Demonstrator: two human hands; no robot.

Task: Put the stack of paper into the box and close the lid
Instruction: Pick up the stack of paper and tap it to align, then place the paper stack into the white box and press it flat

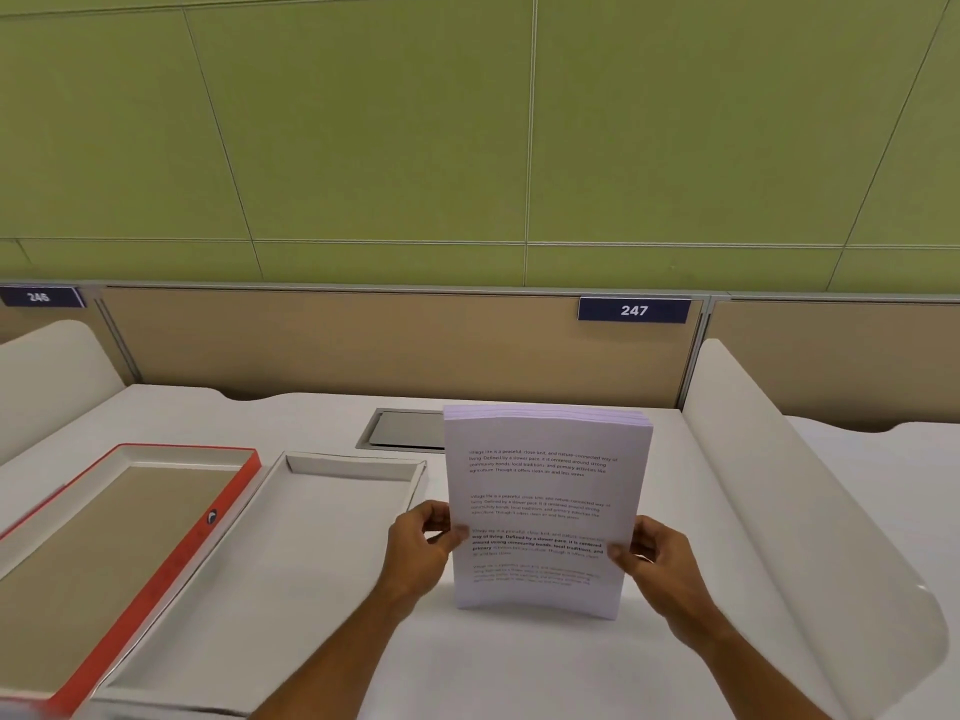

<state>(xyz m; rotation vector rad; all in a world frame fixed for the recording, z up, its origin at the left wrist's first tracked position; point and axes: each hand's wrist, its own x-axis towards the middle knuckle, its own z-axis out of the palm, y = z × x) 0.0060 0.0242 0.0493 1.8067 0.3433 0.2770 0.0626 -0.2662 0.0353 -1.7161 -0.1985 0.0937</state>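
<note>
Both hands pinched the printed white paper stack upright on the white desk, left hand and right hand at its side edges. The open white cardboard box lay just left, nearer our left hand, long axis running away from us; its red-edged lid sat beyond.

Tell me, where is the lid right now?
The red-edged lid lies upturned on the desk's left side, directly left of the open white box.
</note>
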